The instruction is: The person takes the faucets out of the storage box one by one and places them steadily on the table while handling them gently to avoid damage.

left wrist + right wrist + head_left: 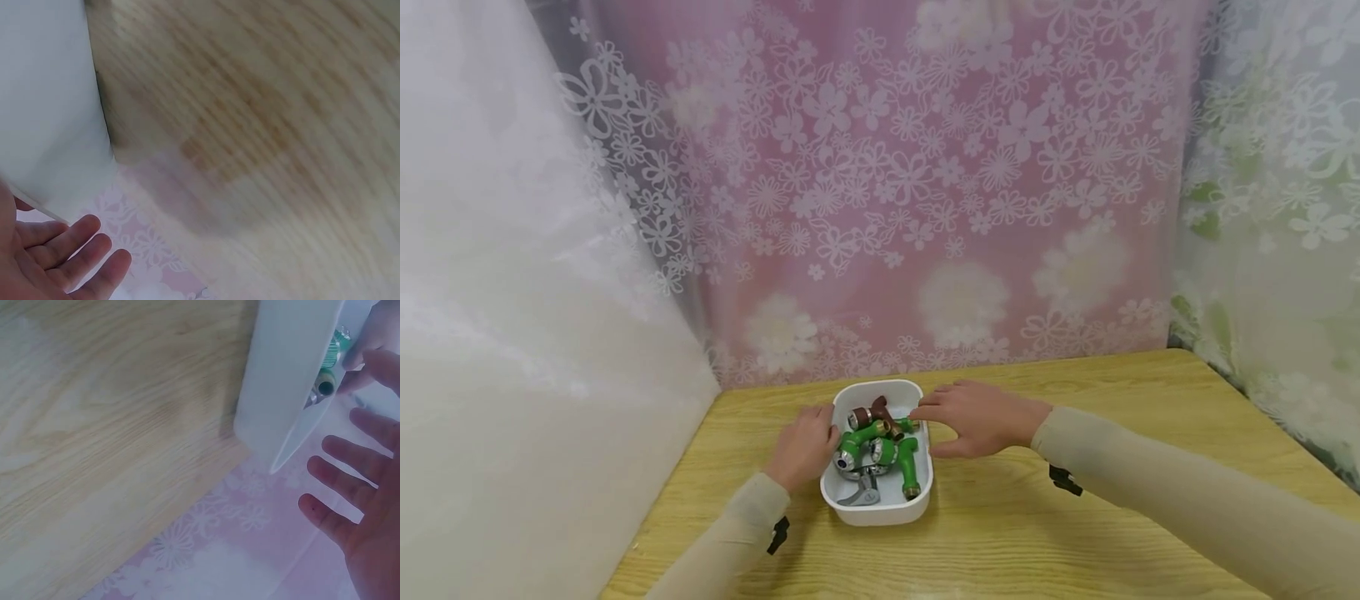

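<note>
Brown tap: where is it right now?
In the head view, the brown tap lies in the far half of the white tub, to the left of the right hand, beyond the silver tap, beside green taps.

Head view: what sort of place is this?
Probably a small screened-off work area: a wood-grain table stands before a pink floral curtain, with a whitish sheet along the left side.

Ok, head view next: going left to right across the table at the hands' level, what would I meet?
Left sleeve → left hand → tub → right hand → right sleeve.
</note>
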### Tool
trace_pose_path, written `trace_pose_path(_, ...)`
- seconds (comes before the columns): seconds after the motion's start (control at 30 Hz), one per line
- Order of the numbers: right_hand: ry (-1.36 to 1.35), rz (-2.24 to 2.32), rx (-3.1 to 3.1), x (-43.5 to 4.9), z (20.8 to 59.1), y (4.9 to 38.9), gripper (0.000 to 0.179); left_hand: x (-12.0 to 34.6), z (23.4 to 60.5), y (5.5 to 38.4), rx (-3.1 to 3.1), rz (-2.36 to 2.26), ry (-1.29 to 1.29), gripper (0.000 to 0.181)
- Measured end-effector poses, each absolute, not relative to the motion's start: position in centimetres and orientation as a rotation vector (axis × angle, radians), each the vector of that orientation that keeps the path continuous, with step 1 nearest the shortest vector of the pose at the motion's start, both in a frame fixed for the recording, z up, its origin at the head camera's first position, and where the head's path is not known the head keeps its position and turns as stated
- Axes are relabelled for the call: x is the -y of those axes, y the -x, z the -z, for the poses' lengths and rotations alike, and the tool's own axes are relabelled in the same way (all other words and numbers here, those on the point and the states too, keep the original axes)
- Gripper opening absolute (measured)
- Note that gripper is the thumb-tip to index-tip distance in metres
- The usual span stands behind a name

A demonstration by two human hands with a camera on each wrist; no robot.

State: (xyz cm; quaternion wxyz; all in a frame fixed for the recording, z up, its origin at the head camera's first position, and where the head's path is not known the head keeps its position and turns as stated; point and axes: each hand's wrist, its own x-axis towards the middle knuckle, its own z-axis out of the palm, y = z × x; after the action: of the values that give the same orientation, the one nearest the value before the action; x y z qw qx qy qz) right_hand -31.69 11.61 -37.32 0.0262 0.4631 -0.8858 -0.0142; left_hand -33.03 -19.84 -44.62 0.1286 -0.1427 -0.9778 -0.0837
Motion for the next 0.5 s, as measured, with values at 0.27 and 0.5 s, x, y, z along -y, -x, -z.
trace_pose_path(0.27, -1.505, 0.096, 2.719, -7.6, 36.5, 32.8, 0.057, 19.9, 44.6, 33.2, 2.837, 0.270, 0.389, 0.042)
trace_pose_path(0.5, -1.604, 0.181, 2.660, -4.2, 37.1, 33.6, 0.052, 19.8, 44.7, 32.9, 2.831, 0.247, 0.439, 0.043)
